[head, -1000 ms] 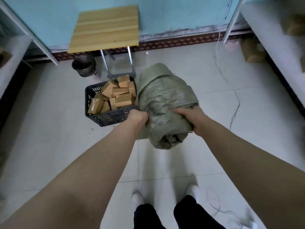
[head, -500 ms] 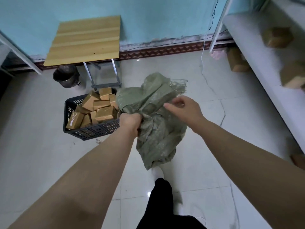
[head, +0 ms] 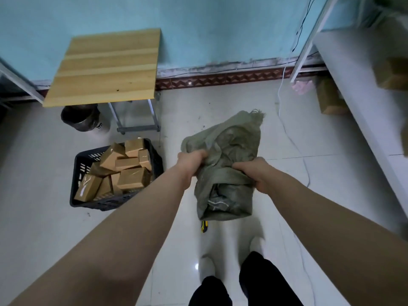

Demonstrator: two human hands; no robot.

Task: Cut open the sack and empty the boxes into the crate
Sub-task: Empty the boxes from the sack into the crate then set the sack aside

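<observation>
A crumpled green woven sack (head: pixel 227 164) hangs bunched in front of me above the floor. My left hand (head: pixel 191 159) grips its left side and my right hand (head: pixel 254 171) grips its right side, both closed on the fabric. The sack looks limp and folded over. To the left, on the floor, stands a black plastic crate (head: pixel 157 161) holding several brown cardboard boxes (head: pixel 132 178). A yellow and black cutter (head: pixel 204 226) lies on the floor just below the sack, partly hidden by it.
A wooden folding table (head: pixel 106 67) stands against the blue wall, with a dark bin (head: pixel 79 118) under it. White shelving (head: pixel 357 89) with more boxes runs along the right. A thin cable (head: pixel 291 138) trails over the tiled floor. My feet (head: pixel 256 244) are below.
My right hand, loose on the sack half a second ago, has closed on it again. The sack is bunched tighter between both hands and sits further right of the crate.
</observation>
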